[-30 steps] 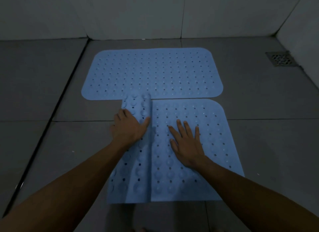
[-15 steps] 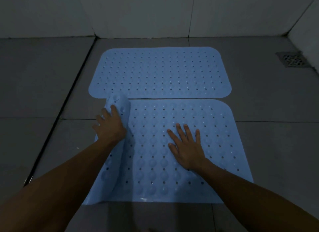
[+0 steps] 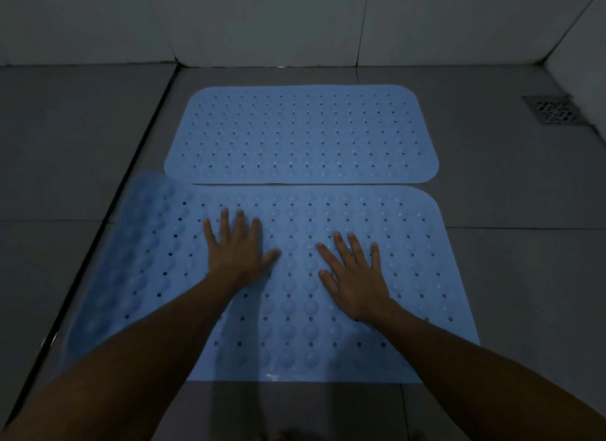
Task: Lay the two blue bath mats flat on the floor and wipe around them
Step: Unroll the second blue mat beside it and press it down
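Two light blue perforated bath mats lie side by side on the grey tiled floor. The far mat (image 3: pixel 301 135) is flat. The near mat (image 3: pixel 410 243) is spread out almost fully; its left end (image 3: pixel 131 243) looks blurred and a little raised, reaching the dark floor groove. My left hand (image 3: pixel 241 248) rests palm down on the near mat, fingers spread. My right hand (image 3: pixel 355 276) presses flat on the same mat to the right, fingers apart. Neither hand holds anything.
A metal floor drain (image 3: pixel 554 111) sits at the far right near the wall. A dark groove (image 3: pixel 108 217) runs diagonally along the left of the mats. Pale tiled walls (image 3: pixel 262 20) close off the back and the right.
The rolled left part of the near mat has unrolled leftward. My left hand let go of the roll and now lies flat on the mat. My right hand stayed pressed down.
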